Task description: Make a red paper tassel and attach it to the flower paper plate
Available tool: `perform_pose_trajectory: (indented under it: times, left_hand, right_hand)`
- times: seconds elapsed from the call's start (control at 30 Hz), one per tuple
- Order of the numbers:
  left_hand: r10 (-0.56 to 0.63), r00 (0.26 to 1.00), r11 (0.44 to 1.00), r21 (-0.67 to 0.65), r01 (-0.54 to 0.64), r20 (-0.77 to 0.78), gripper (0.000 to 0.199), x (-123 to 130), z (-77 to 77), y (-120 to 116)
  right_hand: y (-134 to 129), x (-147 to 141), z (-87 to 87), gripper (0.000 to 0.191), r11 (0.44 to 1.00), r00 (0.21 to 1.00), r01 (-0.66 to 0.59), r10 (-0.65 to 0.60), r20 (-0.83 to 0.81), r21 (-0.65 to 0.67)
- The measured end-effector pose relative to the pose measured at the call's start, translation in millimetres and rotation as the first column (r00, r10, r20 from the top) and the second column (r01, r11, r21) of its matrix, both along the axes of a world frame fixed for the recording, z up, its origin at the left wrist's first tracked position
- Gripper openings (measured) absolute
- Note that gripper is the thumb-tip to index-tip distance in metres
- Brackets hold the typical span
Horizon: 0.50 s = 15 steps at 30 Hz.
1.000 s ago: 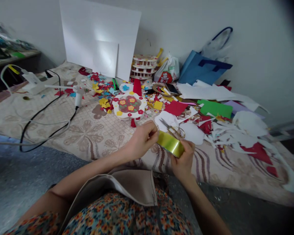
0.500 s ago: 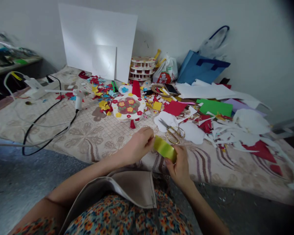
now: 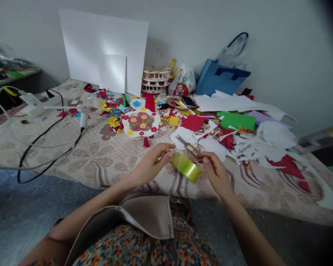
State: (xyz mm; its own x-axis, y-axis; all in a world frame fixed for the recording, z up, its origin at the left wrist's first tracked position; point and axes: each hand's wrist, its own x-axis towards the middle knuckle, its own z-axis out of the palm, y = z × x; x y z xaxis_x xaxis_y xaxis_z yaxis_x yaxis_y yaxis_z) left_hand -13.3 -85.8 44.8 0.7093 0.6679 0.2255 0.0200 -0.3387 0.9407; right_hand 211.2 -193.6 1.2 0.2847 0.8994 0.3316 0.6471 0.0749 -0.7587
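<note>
The left hand (image 3: pixel 152 162) pinches the yellow tape roll (image 3: pixel 186 168) over the front of the table (image 3: pixel 144 157); the right hand (image 3: pixel 217 173), fingers slightly apart, is near the scissors (image 3: pixel 187 144), contact unclear. Handling tape seems the current step; continuing calls for a steady left pinch.

Head-worn view, looking forward, angled down

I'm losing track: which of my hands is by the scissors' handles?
Your right hand, at the handle end of the scissors; your left hand pinches the yellow-green roll.
</note>
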Motion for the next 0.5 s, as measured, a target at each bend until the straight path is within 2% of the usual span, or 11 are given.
perform_pose_trajectory:
  times: [0.03,0.1,0.17,0.23,0.3,0.37,0.43,0.5]
  left_hand:
    - [-0.010,1.000,0.998,-0.062,0.011,0.005,0.023,1,-0.3,-1]
    - [-0.023,1.000,0.988,-0.151,0.025,0.017,0.026,3,1.1,-1]
    - [-0.039,0.999,0.977,-0.208,0.045,0.030,0.029,5,4.1,-1]
    - [-0.060,0.997,0.965,-0.255,0.068,0.038,0.031,6,8.1,-1]
    - [-0.072,0.997,0.952,-0.297,0.078,0.032,0.033,8,12.6,0]
    - [-0.072,0.997,0.939,-0.335,0.074,0.019,0.033,9,16.9,2]
    - [-0.075,0.997,0.927,-0.368,0.075,0.014,0.033,11,20.1,4]
    - [-0.085,0.996,0.914,-0.397,0.086,0.021,0.031,13,21.7,6]
  right_hand:
    - [9,10,-1.0,0.028,0.999,0.996,0.053,-0.053,0.074,0.000]
    - [30,27,-4.5,0.027,0.995,0.962,0.091,-0.078,0.260,-0.039]
    - [51,37,-8.5,0.025,0.987,0.909,0.087,-0.024,0.417,-0.132]
    - [65,41,-10.6,0.026,0.961,0.876,0.092,0.047,0.481,-0.262]
    - [72,41,-9.4,0.026,0.932,0.866,0.095,0.095,0.490,-0.349]
    - [71,42,-4.6,0.025,0.924,0.876,0.079,0.115,0.468,-0.375]
    - [62,48,3.5,0.026,0.929,0.912,0.017,0.137,0.386,-0.370]
    - [49,58,14.6,0.027,0.931,0.951,-0.102,0.195,0.239,-0.352]
